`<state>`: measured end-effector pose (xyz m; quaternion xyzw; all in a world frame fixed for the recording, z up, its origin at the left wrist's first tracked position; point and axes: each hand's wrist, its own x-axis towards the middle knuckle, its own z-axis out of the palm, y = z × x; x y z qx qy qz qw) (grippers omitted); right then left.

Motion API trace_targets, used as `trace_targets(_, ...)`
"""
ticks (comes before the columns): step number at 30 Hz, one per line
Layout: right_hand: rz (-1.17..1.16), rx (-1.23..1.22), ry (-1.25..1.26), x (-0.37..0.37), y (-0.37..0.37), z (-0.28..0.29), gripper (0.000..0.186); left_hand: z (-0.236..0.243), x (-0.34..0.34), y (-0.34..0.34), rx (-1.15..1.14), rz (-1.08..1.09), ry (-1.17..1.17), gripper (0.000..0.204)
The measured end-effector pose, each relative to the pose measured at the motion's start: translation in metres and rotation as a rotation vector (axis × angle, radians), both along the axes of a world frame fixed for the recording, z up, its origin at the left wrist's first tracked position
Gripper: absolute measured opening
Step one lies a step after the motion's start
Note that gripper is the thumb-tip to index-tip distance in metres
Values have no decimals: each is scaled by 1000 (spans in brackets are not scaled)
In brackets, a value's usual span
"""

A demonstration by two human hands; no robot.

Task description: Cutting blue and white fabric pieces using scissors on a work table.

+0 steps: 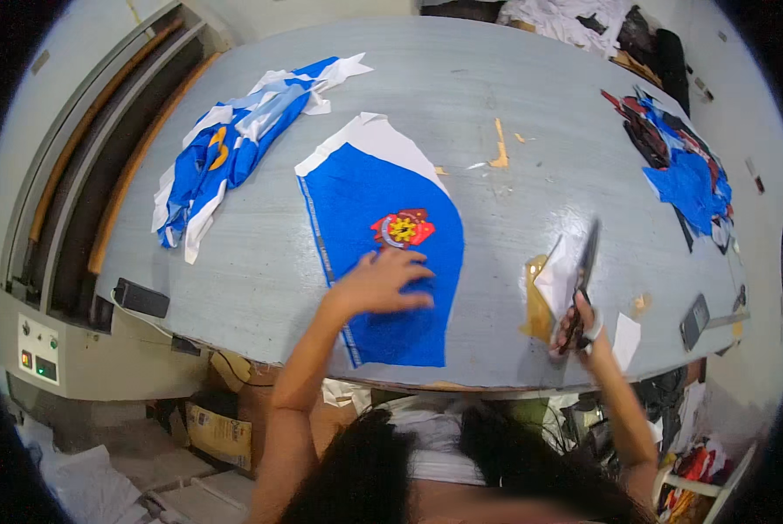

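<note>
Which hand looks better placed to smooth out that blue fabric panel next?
The left hand, probably: it already lies flat on the blue fabric panel just below the red and yellow emblem, while the right hand grips scissors off to the side.

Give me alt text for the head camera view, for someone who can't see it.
A person's left hand presses flat on a blue fabric panel with a red and yellow emblem on a grey table, while the right hand holds scissors. Piles of blue and white fabric pieces lie to the left.
</note>
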<state>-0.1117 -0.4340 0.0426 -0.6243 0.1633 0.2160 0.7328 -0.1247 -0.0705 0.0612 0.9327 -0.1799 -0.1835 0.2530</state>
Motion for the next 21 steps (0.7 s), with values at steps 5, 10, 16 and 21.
trace_targets(5,-258,159,-173,-81,-24,-22,37,-29,78,9,95,537,-447,48)
trace_targets(10,-146,369,-161,-126,-46,1,34,-64,149,-16,371,592,-499,65)
trace_targets(16,116,20,-292,-139,-39,18,31,-60,190,-49,165,434,-592,62)
trace_targets(21,441,64,-247,-119,-23,5,34,-65,152,-48,251,347,-636,59)
